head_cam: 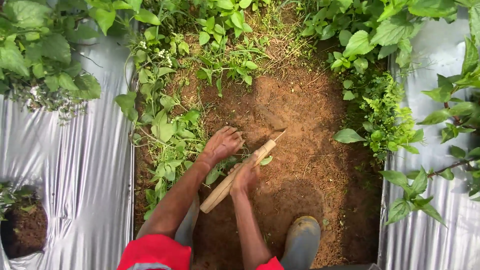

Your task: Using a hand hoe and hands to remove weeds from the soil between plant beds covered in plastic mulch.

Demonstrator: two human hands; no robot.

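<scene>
While right hand [245, 176] grips wooden handle [235, 177], left hand [223, 143] seemingly grasps weeds [172, 132]

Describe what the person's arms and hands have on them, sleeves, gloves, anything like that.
Both hands are bare, with no gloves: left hand, right hand. The forearms are uncovered too, with no watch or band showing. Short red sleeves appear only at the bottom edge of the view, near the upper arms.

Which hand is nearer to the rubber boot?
The right hand. It grips the wooden handle just up and left of the rubber boot; the left hand is farther up, on the weeds.
</scene>
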